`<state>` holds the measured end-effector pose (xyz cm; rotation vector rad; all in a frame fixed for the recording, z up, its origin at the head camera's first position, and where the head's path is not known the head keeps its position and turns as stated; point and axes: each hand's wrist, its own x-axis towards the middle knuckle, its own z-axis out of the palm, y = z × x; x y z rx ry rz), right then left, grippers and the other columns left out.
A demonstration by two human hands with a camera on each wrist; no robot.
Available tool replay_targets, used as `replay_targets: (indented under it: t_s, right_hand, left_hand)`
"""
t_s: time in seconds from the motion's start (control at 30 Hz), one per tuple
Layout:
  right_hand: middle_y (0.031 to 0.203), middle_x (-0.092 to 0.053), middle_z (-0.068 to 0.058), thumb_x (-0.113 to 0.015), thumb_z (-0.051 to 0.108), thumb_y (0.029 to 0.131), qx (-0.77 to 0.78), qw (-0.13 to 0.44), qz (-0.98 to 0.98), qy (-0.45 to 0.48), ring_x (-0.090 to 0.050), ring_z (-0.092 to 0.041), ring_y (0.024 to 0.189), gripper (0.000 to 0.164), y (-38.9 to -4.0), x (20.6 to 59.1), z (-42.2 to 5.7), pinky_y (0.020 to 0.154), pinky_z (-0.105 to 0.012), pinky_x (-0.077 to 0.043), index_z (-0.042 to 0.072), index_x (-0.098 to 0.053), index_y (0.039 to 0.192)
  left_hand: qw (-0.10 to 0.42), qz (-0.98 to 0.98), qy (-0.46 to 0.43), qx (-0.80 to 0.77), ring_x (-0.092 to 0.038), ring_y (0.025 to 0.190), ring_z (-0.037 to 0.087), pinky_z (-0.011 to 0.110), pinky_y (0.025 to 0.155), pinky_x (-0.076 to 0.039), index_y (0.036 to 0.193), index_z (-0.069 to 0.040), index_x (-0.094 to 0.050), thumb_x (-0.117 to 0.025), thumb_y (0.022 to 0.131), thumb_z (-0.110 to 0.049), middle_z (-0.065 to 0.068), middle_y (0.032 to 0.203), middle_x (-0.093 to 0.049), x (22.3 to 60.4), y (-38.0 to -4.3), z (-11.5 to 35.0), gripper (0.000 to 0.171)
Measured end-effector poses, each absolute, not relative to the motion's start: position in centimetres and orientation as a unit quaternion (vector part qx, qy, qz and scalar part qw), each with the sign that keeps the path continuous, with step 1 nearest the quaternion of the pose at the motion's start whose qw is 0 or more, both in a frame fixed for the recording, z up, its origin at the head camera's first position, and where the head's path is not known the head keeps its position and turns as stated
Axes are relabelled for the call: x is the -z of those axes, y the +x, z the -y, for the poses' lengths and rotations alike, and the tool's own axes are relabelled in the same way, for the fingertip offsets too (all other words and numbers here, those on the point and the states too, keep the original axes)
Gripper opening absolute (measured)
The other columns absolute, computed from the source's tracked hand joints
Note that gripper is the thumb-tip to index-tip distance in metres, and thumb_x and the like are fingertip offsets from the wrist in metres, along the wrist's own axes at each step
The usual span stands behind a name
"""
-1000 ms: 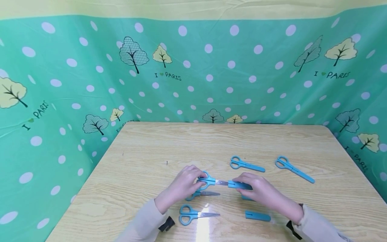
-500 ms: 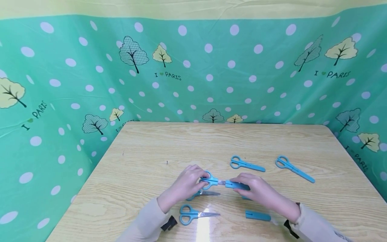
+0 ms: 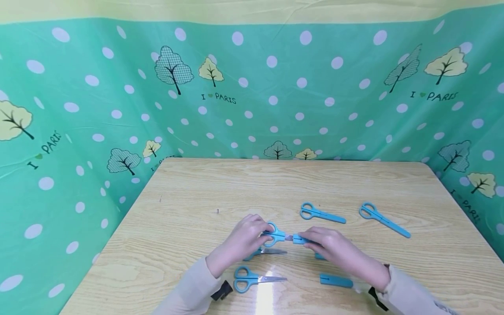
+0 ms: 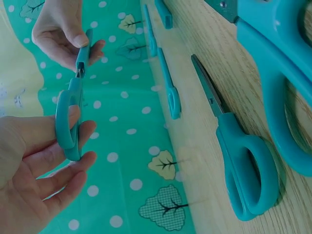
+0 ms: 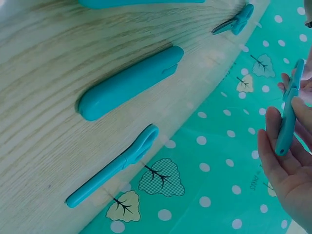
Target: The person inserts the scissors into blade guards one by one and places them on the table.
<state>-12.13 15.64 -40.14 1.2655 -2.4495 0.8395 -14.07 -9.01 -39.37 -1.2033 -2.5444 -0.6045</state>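
Observation:
My left hand (image 3: 245,238) pinches the finger loops of a pair of blue scissors (image 3: 278,236). Their blades point right, into a blue blade cover (image 3: 298,239) that my right hand (image 3: 332,246) pinches between thumb and fingers. A short stretch of metal shows between handle and cover, so the blades sit only partly inside. Both pieces are lifted above the table, as the left wrist view shows with the scissors' handle (image 4: 62,122) and the cover (image 4: 84,53). In the right wrist view the cover (image 5: 286,129) lies against the fingers.
Bare-bladed scissors (image 3: 246,280) lie in front, with another pair (image 3: 267,251) partly under my left hand. Two loose covers lie at right: one cover (image 3: 336,280) in front, another cover (image 3: 320,256) mostly hidden. Covered scissors (image 3: 323,215) and a second covered pair (image 3: 385,220) lie behind.
The two hands have come closer together, and the blades have slid further into the cover, leaving less metal showing. The other scissors and covers have stayed in place.

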Motion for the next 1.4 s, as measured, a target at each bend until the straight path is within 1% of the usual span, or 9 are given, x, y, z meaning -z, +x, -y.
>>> replay_targets:
  t_s: [0.27,0.4,0.63,0.9,1.03,1.17,1.4]
  right_hand:
    - [0.089,-0.064,-0.004,-0.064,-0.001,0.076,-0.288,0.134,0.843,0.435,-0.061,-0.011,0.076,0.025,-12.1,40.1,-15.2,0.062,-0.011,-0.047,-0.001,-0.062,0.101]
    - [0.089,-0.064,-0.004,-0.065,-0.002,0.075,-0.293,0.142,0.838,0.437,-0.062,-0.012,0.076,0.025,-12.1,40.1,-15.1,0.063,-0.011,-0.047,-0.002,-0.063,0.100]
    - [0.088,-0.064,-0.004,-0.065,-0.001,0.075,-0.283,0.155,0.838,0.439,-0.062,-0.012,0.077,0.024,-12.3,40.3,-14.8,0.066,-0.013,-0.048,-0.002,-0.063,0.099]
    - [0.087,-0.064,-0.004,-0.066,0.001,0.075,-0.301,0.132,0.845,0.421,-0.061,-0.010,0.076,0.024,-12.2,40.5,-14.9,0.062,-0.011,-0.047,-0.001,-0.063,0.099]
    - [0.087,-0.064,-0.004,-0.067,0.002,0.075,-0.316,0.124,0.845,0.413,-0.060,-0.007,0.073,0.024,-12.4,40.7,-15.0,0.060,-0.010,-0.046,0.000,-0.064,0.098]
    - [0.087,-0.064,-0.003,-0.067,0.003,0.076,-0.322,0.114,0.847,0.407,-0.059,-0.006,0.073,0.024,-12.4,40.7,-15.0,0.058,-0.011,-0.046,0.000,-0.064,0.099]
    - [0.089,-0.064,-0.004,-0.065,0.000,0.076,-0.317,0.119,0.847,0.410,-0.060,-0.009,0.076,0.025,-12.3,40.5,-15.1,0.060,-0.012,-0.047,0.000,-0.063,0.100]
  left_hand:
    - [0.162,0.864,-0.430,0.205,-0.054,0.074,0.009,0.017,0.066,-0.041,0.084,-0.009,-0.068,-0.071,0.072,-0.014,-0.003,0.077,-0.066,39.4,-14.1,8.7,0.013]
    - [0.173,0.862,-0.431,0.202,-0.054,0.073,0.008,0.016,0.066,-0.041,0.083,-0.009,-0.068,-0.072,0.072,-0.014,-0.004,0.076,-0.066,39.4,-14.0,8.5,0.013]
    - [0.170,0.859,-0.437,0.204,-0.053,0.073,0.008,0.013,0.065,-0.041,0.083,-0.009,-0.068,-0.072,0.072,-0.014,-0.004,0.076,-0.065,39.5,-13.9,8.0,0.013]
    - [0.153,0.867,-0.425,0.212,-0.055,0.076,0.008,0.016,0.069,-0.042,0.084,-0.009,-0.068,-0.071,0.073,-0.017,-0.003,0.079,-0.065,39.6,-13.8,8.1,0.015]
    - [0.149,0.867,-0.426,0.211,-0.055,0.077,0.008,0.017,0.071,-0.042,0.086,-0.010,-0.068,-0.071,0.073,-0.019,-0.004,0.081,-0.066,39.6,-13.8,8.0,0.016]
    - [0.143,0.869,-0.425,0.210,-0.055,0.079,0.007,0.016,0.072,-0.042,0.087,-0.010,-0.067,-0.071,0.074,-0.019,-0.005,0.083,-0.066,39.6,-13.8,7.9,0.016]
    - [0.163,0.868,-0.434,0.177,-0.054,0.078,0.007,0.017,0.072,-0.041,0.087,-0.012,-0.066,-0.070,0.075,-0.021,-0.006,0.082,-0.066,39.6,-13.9,7.8,0.016]
